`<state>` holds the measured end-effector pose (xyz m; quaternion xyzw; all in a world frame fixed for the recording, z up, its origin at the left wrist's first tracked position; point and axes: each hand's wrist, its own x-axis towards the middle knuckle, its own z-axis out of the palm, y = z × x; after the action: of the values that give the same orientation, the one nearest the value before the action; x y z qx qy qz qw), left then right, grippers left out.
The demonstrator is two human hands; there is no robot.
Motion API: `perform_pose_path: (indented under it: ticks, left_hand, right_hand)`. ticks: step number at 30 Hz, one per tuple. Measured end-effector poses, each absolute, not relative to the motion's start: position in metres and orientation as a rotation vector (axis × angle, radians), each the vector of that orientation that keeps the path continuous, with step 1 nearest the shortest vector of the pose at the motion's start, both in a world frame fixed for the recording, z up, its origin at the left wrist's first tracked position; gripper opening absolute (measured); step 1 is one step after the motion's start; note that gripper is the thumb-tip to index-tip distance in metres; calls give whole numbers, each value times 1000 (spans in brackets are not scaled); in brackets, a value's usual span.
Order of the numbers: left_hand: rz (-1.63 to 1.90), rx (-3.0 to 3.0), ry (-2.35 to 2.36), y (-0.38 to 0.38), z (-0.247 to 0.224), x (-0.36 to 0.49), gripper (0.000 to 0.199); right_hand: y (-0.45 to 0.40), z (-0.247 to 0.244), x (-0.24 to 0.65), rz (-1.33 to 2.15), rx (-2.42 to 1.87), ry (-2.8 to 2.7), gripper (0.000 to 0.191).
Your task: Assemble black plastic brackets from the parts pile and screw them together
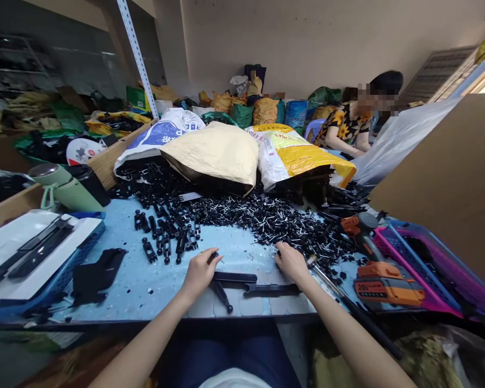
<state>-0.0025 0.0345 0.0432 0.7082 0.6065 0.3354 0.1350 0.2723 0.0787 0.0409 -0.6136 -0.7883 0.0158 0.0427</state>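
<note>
My left hand [199, 271] pinches a small black piece [214, 256] at eleven o'clock, where a slack grip could drop it beside the black bars [234, 277], and my right hand [291, 262], gripping or not I cannot tell, could brush and scatter the screws [275, 216] toward one o'clock

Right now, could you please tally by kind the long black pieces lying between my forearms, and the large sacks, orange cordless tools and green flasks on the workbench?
Long black pieces: 3
Large sacks: 3
Orange cordless tool: 1
Green flask: 1
Total: 8
</note>
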Motion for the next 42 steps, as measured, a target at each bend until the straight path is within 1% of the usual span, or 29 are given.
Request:
perform_pose_path:
  ticks: [3,7,13,17,20,23,28,33,35,37,40,42]
  left_hand:
    - [1140,2023,1724,6,32,-17,21]
    - [1136,2190,1727,-1,27,-16,23]
    - [1019,2493,1596,-4,24,-11,27]
    - [1042,2571,1470,-4,22,-9,27]
    - [1065,2561,1459,-1,23,-8,27]
    - [1079,2486,1481,0,23,-11,27]
    - [1019,2494,1369,-3,19,-20,29]
    - [982,2527,1617,-13,35,-3,30]
    - [921,2610,1578,-21,42,13,31]
    - [834,2610,1566,-30,47,28,27]
    - [638,2409,1832,-43,47,40,25]
    - [484,2241,1994,-48,44,41,24]
  right_hand:
    - [70,51,270,254,-1666,-2313,15]
    - [57,70,260,465,-1386,-2255,14]
    - [41,78,240,569,-1349,-2348,16]
    - [37,75,234,488,-1347,-2479,18]
    - [36,77,231,402,-1368,-2531,13]
    - [35,76,228,394,-1325,-2571,9]
    - [27,57,225,269,-1187,-2624,22]
    - [14,38,243,365,-1052,-2512,21]
    - [10,39,248,381,-1043,-2483,28]
    - [9,44,244,348,-1032,-2454,33]
    - [11,53,215,326,-941,-2450,37]
    - [15,55,190,379,-840,-2516,40]
